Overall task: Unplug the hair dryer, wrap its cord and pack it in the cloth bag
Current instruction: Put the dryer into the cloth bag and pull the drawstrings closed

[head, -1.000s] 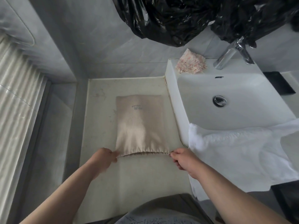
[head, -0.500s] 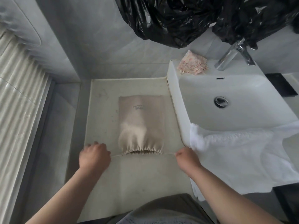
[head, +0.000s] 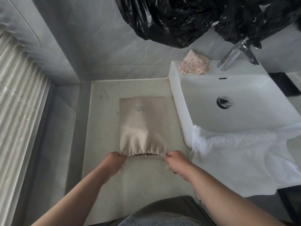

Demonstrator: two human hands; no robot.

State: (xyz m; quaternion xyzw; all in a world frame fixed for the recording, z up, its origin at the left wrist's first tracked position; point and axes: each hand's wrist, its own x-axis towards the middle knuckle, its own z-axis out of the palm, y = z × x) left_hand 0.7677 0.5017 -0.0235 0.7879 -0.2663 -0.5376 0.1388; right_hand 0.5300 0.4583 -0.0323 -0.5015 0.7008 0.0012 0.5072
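Note:
A beige cloth drawstring bag (head: 143, 121) lies flat on the pale counter (head: 104, 121), its gathered mouth toward me and bulging as if something is inside. The hair dryer is not visible. My left hand (head: 114, 162) is closed at the left corner of the bag's mouth. My right hand (head: 175, 160) is closed at the right corner, pinching the drawstring end. The mouth is puckered between both hands, with a narrow dark gap still showing.
A white sink (head: 236, 101) stands right of the counter, with a chrome tap (head: 234, 54), a pink patterned cloth (head: 194, 65) on its rim and a white towel (head: 236, 157) over its front. Black plastic bags (head: 187, 18) hang above. A ribbed panel (head: 17, 101) is left.
Both hands pulled the drawstrings outward, cinching the mouth of the bag, then came back in to its corners. The mouth went from flat and wide to gathered.

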